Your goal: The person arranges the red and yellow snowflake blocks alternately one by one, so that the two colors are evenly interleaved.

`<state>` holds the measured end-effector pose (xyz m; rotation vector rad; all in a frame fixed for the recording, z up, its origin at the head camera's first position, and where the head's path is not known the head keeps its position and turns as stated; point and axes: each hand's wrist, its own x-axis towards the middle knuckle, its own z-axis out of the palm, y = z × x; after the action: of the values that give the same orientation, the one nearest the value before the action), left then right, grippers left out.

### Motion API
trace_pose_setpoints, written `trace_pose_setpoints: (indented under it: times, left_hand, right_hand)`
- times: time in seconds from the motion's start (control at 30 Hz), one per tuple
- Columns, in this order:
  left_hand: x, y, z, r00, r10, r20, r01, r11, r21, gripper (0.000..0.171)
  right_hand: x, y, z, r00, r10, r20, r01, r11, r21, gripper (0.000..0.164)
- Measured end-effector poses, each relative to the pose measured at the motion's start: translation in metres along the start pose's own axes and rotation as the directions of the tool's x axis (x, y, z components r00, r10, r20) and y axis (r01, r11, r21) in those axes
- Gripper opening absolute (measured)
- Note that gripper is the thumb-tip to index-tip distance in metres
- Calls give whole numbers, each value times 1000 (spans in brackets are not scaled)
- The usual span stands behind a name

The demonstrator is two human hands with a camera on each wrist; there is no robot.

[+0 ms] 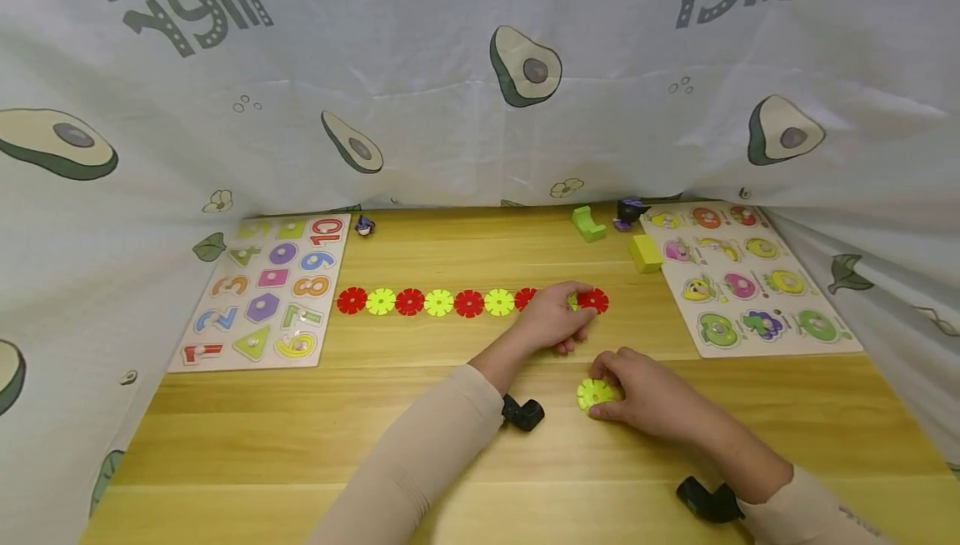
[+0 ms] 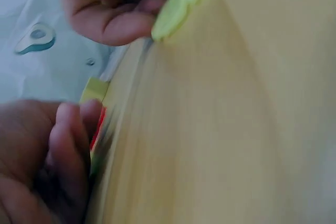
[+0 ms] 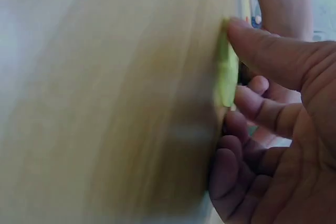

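Observation:
Red and yellow notched plastic discs alternate in a straight row across the table, such as a red disc [image 1: 469, 303] and a yellow disc [image 1: 438, 302] mid-row. My left hand [image 1: 553, 317] is at the row's right end, its fingers curled at the last red disc [image 1: 596, 301] and holding it. That hand covers part of the row. Nearer to me, my right hand [image 1: 648, 395] pinches a loose yellow disc [image 1: 595, 395] between thumb and fingers. In the right wrist view this yellow disc [image 3: 227, 72] appears edge-on. Whether the row's discs interlock, I cannot tell.
A number puzzle board [image 1: 325, 345] lies at the left, a fruit puzzle board [image 1: 780, 347] at the right. Green block [image 1: 588, 225], yellow block [image 1: 646, 253], dark figurine [image 1: 628, 213] and small purple figurine [image 1: 364, 226] stand toward the back. An avocado-print curtain [image 1: 450, 112] hangs behind.

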<state>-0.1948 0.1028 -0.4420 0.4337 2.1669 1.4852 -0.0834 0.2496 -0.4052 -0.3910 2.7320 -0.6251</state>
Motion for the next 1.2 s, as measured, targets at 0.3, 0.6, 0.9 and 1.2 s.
trace_pose_setpoints:
  times: [0.3, 0.6, 0.9, 1.2]
  left_hand:
    - [5, 5, 11, 982, -84, -170, 104, 988, 115, 34]
    - [7, 7, 13, 977, -85, -197, 113, 985, 131, 33]
    - [7, 9, 21, 976, -84, -200, 115, 982, 152, 32]
    - [8, 12, 27, 974, -96, -204, 135, 974, 183, 32]
  right_hand:
    - [2, 13, -2, 992, -39, 117, 2, 954, 300, 35]
    - [29, 49, -35, 984, 171, 47, -173, 868, 465, 33]
    - [60, 73, -64, 943, 330, -32, -304, 898, 317, 36]
    - [69, 79, -63, 939, 343, -5, -333, 916, 226, 39]
